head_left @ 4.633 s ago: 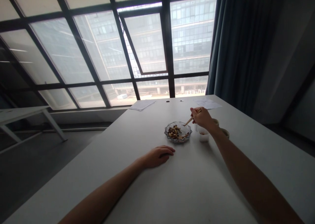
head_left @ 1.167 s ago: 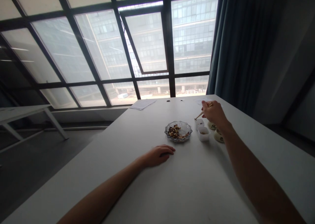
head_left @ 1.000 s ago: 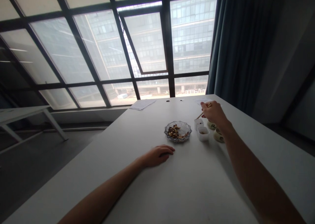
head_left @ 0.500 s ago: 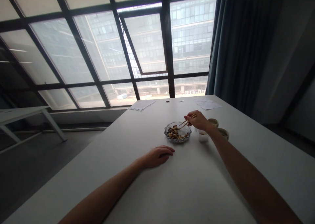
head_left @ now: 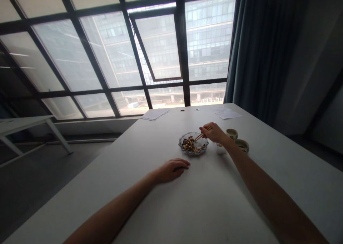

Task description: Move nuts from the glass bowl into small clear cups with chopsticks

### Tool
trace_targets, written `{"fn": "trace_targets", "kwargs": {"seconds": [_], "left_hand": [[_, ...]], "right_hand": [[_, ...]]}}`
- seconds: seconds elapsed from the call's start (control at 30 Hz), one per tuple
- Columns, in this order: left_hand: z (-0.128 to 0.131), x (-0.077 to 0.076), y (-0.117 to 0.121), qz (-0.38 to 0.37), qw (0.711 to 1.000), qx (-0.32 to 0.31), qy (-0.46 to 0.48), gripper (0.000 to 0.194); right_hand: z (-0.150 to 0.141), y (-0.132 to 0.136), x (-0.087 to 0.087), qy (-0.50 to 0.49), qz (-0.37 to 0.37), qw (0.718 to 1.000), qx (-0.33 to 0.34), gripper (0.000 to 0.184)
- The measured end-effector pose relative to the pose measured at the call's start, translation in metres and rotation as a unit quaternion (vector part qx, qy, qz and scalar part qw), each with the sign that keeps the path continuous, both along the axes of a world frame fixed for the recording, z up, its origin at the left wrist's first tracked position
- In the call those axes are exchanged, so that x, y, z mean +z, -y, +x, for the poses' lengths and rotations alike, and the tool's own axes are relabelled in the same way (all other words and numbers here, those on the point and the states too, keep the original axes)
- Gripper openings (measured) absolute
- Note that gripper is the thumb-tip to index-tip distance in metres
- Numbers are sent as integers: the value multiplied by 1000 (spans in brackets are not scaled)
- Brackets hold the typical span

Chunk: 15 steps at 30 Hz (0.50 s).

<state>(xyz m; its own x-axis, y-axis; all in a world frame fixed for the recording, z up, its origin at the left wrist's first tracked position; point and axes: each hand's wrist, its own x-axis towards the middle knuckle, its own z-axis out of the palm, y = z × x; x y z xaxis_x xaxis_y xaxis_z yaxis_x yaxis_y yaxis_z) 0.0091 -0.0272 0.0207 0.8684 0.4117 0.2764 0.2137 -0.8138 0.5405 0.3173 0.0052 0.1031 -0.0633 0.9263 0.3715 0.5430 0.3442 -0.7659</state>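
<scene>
Wooden chopsticks (head_left: 203,134), pinched in my right fingers (head_left: 203,129), have swung from the plastic cups (head_left: 220,150) to the glass bowl (head_left: 202,142) right of frame centre, putting me remotely back at the nuts (head_left: 189,143); left fingers (head_left: 180,162) lie slack.

far cup (head_left: 232,133): dark marking, unreadable | near cup (head_left: 242,146): dark marking, unreadable

There were one left hand (head_left: 172,170), one right hand (head_left: 214,132), two chopsticks (head_left: 199,137), one glass bowl (head_left: 194,153), one visible plastic tub (head_left: 220,150), two ceramic cups (head_left: 244,149) toward the desk's (head_left: 203,201) right edge, and two paper batches (head_left: 154,114) near its far corners.
</scene>
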Motion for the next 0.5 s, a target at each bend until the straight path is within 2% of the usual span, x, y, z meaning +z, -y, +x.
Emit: {"fn": "trace_targets", "kwargs": {"seconds": [0.17, 0.33, 0.43, 0.5], "left_hand": [[-1, 0, 1, 4, 1000, 2, -2, 28], [-1, -5, -3, 7, 1000, 2, -8, 29], [-3, -11, -6, 10, 1000, 4, -11, 29], [-6, -14, -9, 11, 1000, 7, -12, 29]], "right_hand": [[-4, 9, 10, -22, -4, 1000, -5, 34], [5, 21, 31, -19, 26, 999, -29, 34], [22, 30, 45, 4, 61, 994, -89, 34], [37, 36, 54, 24, 82, 984, -158, 33]]}}
